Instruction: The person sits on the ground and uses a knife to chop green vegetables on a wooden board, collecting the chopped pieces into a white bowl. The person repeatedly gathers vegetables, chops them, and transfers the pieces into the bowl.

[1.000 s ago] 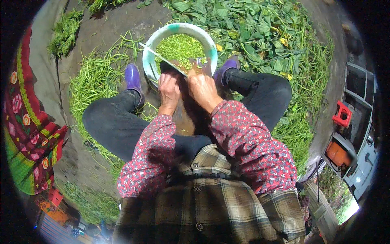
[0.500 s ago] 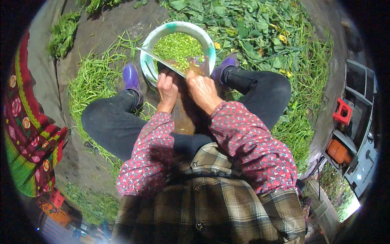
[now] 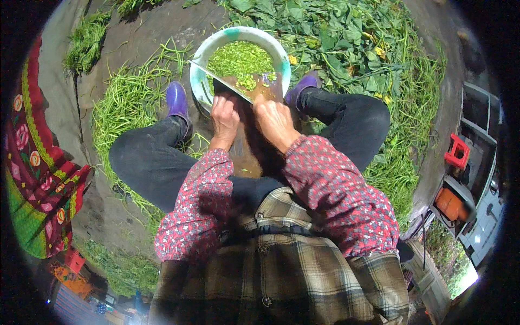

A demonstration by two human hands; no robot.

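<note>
My right hand (image 3: 273, 120) is closed on the handle of a long knife (image 3: 221, 80), whose blade slants up-left across the near part of a white-and-teal basin (image 3: 280, 54) of chopped green pieces (image 3: 235, 57). My left hand (image 3: 224, 120) has curled fingers at the near side of the blade; what they grip is dark and unclear. A brown board (image 3: 244, 160) runs from inside the basin toward my lap, with a few green pieces on its far end.
Loose green stems (image 3: 122, 114) lie left of my legs and purple boots (image 3: 176, 100), leafy piles (image 3: 346, 49) at upper right. A patterned red cloth (image 3: 49, 189) is at left; a red stool (image 3: 456, 150) and grey metal equipment (image 3: 476, 216) at right.
My right hand and the knife have shifted slightly to the right since half a second ago; my left hand has hardly moved.
</note>
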